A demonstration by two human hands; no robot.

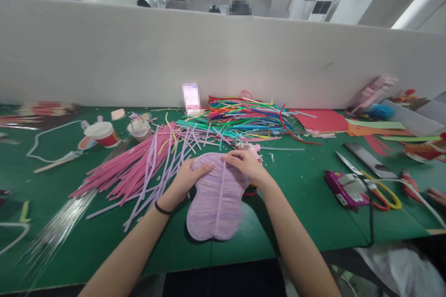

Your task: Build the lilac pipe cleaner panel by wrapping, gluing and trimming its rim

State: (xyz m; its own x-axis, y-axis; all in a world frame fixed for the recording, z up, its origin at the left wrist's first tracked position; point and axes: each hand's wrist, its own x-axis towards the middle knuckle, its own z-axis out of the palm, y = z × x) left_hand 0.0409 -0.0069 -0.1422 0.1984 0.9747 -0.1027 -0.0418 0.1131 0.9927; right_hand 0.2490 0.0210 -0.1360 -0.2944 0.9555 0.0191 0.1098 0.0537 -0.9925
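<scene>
A flat lilac butterfly-wing shape (pixel 232 211), covered in rows of fuzzy pipe cleaner with a raised rib down its middle, is held above the green table. My left hand (pixel 188 175) grips its upper left edge, thumb lying on the front face and fingers behind. At the top of the rib, my right hand (pixel 245 164) pinches with thumb and forefinger. Its other fingers are partly hidden behind the shape. Loose lilac pipe cleaners (pixel 149 178) and a bundle of pink pipe cleaners (pixel 128 167) lie to the left.
Mixed coloured pipe cleaners (pixel 240 118) are heaped against the grey partition (pixel 139 55). Scissors (pixel 386 195), a purple power strip (pixel 343 190) and red paper (pixel 320 120) are on the right. A paper cup (pixel 102 134) and thin clear strands (pixel 59 222) lie left. Another person's hand (pixel 437 196) shows at far right.
</scene>
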